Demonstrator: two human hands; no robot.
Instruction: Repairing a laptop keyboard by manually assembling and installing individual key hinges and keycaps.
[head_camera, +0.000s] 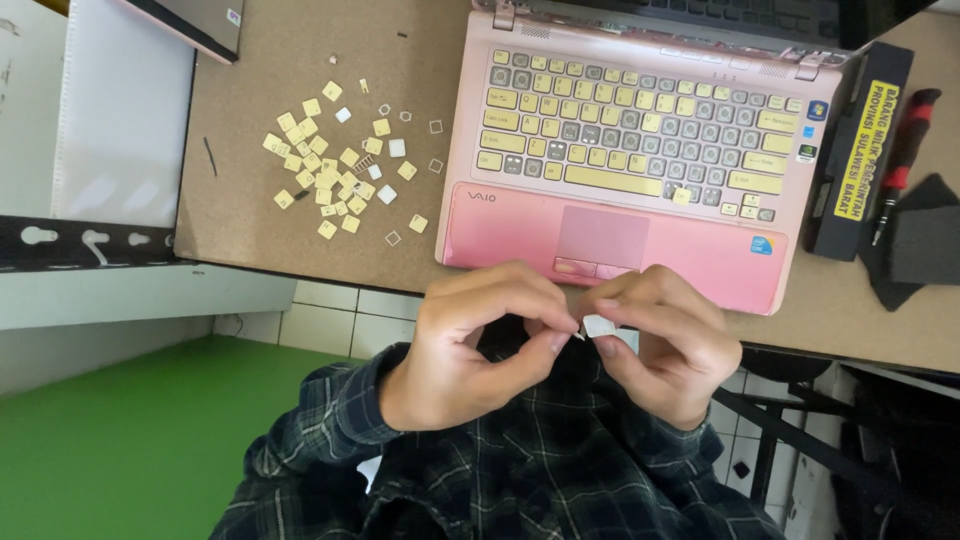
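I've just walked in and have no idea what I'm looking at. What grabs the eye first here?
A pink laptop sits open on the brown desk, many of its pale yellow keys gone and bare sockets showing. To its left lies a scattered heap of loose keycaps. Below the laptop, the left hand and right hand pinch one small white piece between them.

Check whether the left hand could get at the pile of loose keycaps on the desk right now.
Probably yes: the left hand has bare desk between it and the pile of keycaps, though its fingers are busy pinching a small white piece.
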